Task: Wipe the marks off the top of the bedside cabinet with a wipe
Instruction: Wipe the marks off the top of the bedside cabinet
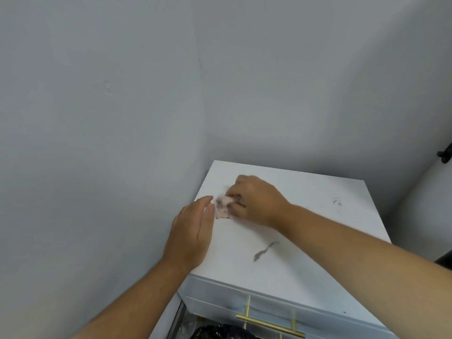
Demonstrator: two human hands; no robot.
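Note:
The white bedside cabinet (pixel 318 270) stands in a wall corner, seen from above. My right hand (pixel 254 199) presses a crumpled, soiled wipe (pixel 223 207) onto the far left part of the top. My left hand (pixel 193 231) lies flat and open along the cabinet's left edge, fingertips close beside the wipe. A long grey smear (pixel 265 250) crosses the middle of the top. Small dark scribbles (pixel 337 202) sit near the right side. The part of the top under my right hand is hidden.
Grey walls meet just behind and left of the cabinet. A brass drawer handle (pixel 270 325) runs along the cabinet's front. Something dark and shiny (pixel 220 332) lies below the front left corner. A black fitting (pixel 446 155) sticks out at the right edge.

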